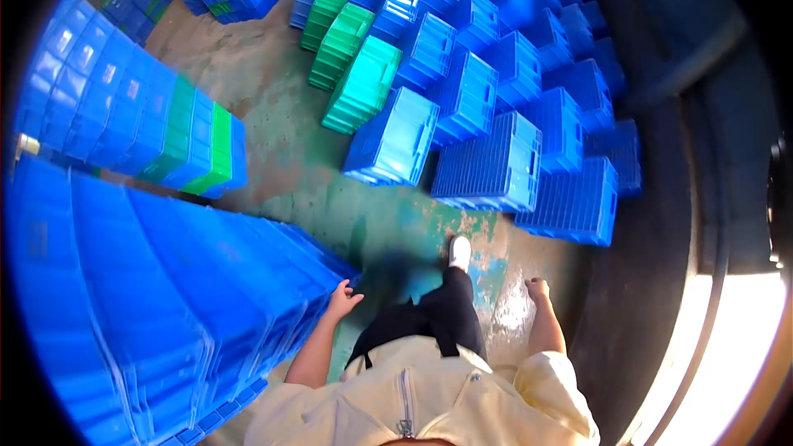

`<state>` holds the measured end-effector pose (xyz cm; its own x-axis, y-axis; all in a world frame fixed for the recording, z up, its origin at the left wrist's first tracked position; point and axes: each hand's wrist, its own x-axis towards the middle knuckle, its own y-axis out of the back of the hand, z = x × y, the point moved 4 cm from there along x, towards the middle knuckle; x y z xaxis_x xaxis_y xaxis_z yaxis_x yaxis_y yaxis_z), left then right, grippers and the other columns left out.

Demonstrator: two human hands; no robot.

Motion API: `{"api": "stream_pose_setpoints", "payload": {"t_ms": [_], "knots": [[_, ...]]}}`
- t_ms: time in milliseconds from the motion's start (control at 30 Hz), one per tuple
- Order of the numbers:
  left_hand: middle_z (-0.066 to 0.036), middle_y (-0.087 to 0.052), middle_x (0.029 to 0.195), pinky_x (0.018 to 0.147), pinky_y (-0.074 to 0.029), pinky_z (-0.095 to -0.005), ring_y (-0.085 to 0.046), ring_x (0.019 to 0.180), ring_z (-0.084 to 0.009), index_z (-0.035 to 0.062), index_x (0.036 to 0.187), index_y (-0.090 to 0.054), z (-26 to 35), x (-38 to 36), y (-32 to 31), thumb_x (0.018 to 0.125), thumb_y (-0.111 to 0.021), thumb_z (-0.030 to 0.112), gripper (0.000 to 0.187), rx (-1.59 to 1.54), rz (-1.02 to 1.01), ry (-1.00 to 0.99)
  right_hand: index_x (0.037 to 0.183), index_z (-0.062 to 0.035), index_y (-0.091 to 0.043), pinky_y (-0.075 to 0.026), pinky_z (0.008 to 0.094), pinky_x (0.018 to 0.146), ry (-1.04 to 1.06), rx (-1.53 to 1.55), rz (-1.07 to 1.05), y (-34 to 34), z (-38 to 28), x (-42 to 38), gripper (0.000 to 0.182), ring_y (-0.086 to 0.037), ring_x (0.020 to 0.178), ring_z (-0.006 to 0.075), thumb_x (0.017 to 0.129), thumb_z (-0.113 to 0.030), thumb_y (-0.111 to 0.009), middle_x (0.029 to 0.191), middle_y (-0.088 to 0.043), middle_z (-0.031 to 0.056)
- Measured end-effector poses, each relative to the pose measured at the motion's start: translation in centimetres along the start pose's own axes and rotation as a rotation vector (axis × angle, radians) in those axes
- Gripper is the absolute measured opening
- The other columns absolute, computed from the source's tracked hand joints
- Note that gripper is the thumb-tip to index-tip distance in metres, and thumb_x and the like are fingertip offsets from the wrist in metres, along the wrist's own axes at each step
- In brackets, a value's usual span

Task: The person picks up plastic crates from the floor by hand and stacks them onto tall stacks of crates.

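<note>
At lower centre, the left hand (341, 299) rests with spread fingers on the tall stack of blue crates (165, 297) filling the lower left, while the right hand (538, 288) hangs loosely curled, holding nothing, over the wet floor (330, 190).

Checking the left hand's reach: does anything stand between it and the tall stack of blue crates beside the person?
Nothing visible does. The left hand already rests against the edge of the tall stack of blue crates. The right hand hangs free over the wet floor.
</note>
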<state>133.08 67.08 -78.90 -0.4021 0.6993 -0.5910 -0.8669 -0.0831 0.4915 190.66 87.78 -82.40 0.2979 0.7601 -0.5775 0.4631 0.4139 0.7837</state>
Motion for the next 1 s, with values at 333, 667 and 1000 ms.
{"api": "stream_pose_setpoints", "payload": {"t_ms": [333,667,1000], "knots": [[-0.023,-0.045,0.116,0.087,-0.039,-0.0411,-0.046,0.106,-0.0354,-0.0026,0.126,-0.025,31.3,34.5,-11.7,0.064,-0.071,0.029,0.083,0.506,0.007,-0.269,0.112,0.0015,-0.043,-0.043,0.0366,0.079,-0.012,0.16,0.159,4.1,-15.5,31.7,0.068,-0.056,0.091,0.0323,0.068,-0.045,-0.065,0.098,-0.057,0.0172],[-0.016,-0.061,0.08,0.066,-0.047,-0.0426,-0.061,0.075,-0.0314,0.0037,0.104,-0.039,31.6,46.4,-16.0,0.072,-0.063,0.034,0.049,0.584,0.18,0.022,0.114,0.0055,-0.042,-0.041,0.0303,0.077,0.086,0.665,-0.194,0.9,-17.5,41.2,0.054,-0.05,0.092,0.0183,0.082,-0.035,-0.056,0.104,-0.052,0.0126],[-0.02,-0.059,0.089,0.069,-0.045,-0.0457,-0.057,0.083,-0.0375,0.0099,0.106,-0.045,27.9,34.8,-11.9,0.072,-0.062,0.035,0.046,0.38,0.208,0.201,0.116,0.0097,-0.035,-0.039,0.0319,0.08,0.145,0.791,-0.228,1.9,-17.2,36.3,0.061,-0.048,0.087,0.0214,0.07,-0.015,-0.066,0.101,-0.051,0.0136]]}}
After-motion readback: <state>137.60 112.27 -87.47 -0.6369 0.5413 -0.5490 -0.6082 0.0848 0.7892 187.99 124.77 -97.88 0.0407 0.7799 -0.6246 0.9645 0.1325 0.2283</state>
